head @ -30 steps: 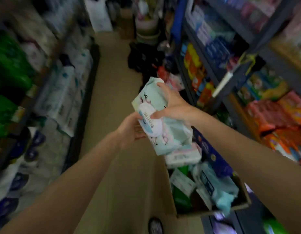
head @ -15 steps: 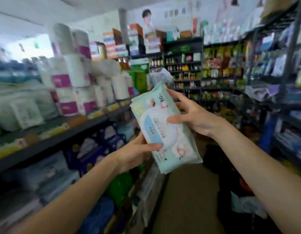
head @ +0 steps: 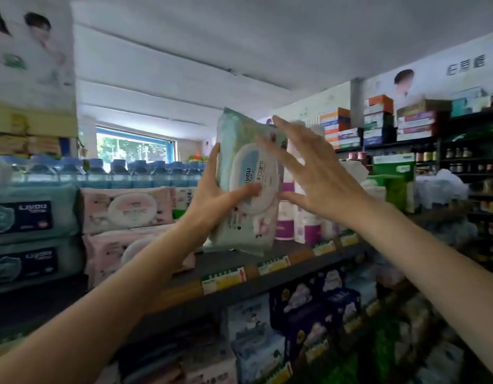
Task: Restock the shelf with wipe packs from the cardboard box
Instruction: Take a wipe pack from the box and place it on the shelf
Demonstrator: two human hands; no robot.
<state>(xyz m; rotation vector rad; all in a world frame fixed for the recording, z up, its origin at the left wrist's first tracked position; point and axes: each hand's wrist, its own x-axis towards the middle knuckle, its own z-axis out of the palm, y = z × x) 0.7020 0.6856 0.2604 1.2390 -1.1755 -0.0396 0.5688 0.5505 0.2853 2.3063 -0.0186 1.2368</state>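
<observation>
Having swung up to the shelf (head: 267, 275), the left hand (head: 212, 200) is gripping the wipe pack (head: 239, 217) upright while the right hand (head: 314, 173) is spreading open, best steadying it squarely beside the pink packs (head: 123, 209).

L grip (head: 212, 195) thumb and fingers curled (holding sth), R grip (head: 314, 173) fingers spread, both forearms raised
</observation>
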